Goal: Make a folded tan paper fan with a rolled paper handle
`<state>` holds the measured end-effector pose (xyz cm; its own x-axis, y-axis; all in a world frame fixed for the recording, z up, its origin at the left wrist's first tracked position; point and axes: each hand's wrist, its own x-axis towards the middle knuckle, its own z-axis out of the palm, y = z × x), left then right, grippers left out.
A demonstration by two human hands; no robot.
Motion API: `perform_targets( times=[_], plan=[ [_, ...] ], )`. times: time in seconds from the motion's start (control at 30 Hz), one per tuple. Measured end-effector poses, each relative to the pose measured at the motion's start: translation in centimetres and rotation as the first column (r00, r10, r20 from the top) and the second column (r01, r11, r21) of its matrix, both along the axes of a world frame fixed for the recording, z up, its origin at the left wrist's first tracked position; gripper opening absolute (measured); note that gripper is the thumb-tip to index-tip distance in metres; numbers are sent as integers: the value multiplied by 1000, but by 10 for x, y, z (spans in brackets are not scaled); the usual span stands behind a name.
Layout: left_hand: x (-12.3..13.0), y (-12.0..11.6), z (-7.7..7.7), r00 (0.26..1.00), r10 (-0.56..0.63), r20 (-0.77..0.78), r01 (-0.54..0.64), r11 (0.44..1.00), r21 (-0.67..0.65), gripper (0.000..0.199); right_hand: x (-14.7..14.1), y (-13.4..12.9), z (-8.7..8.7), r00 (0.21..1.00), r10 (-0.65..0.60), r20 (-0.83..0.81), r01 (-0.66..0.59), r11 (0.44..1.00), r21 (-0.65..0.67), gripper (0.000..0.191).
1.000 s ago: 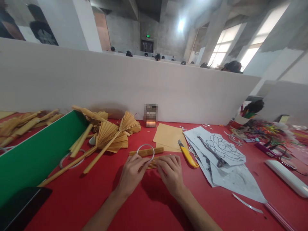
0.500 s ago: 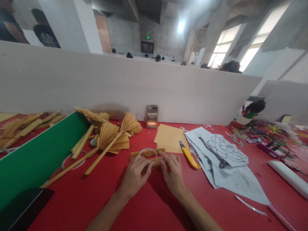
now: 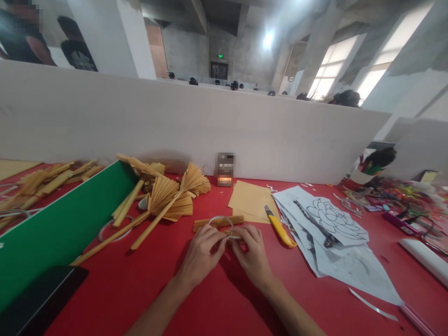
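Observation:
My left hand [image 3: 201, 254] and my right hand [image 3: 252, 254] meet over the red table [image 3: 140, 284], fingers pinched together on a folded tan paper strip [image 3: 229, 233] and a thin white ring [image 3: 220, 220]. The ring lies partly under my fingertips. A second folded tan strip [image 3: 213, 222] lies just beyond the hands. Which hand grips the ring I cannot tell.
Tan pleated paper fans [image 3: 168, 198] lie left of the hands beside a green board [image 3: 59, 228]. A yellow utility knife [image 3: 280, 227] and tan paper sheets [image 3: 250, 200] sit to the right, then flower drawings [image 3: 332, 219]. A white partition [image 3: 175, 126] backs the table.
My hands have drawn closer together over the strip, and the ring has dropped from standing up to lying low under my fingers. The view has shifted slightly.

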<state>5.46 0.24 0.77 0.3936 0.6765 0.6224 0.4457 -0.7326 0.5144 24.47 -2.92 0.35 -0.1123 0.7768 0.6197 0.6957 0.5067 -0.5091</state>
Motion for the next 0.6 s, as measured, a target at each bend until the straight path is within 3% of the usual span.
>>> perform_targets(
  times=[0.4,0.47,0.5,0.6],
  plan=[
    [3,-4,10,997,-6,-76,8,1000,23,18,6,1,-2,990,19,137,-21,1000,14,19],
    [-11,-3,17,983,102,-155,-90,993,78,18,7,0,-2,990,17,140,-20,999,25,17],
    [-25,-2,21,953,227,-203,-209,972,108,19,7,0,-3,991,15,136,-19,999,33,16],
    [-98,6,31,832,517,-203,-510,856,89,23,6,0,-4,992,19,126,-25,999,46,14]
  ],
)
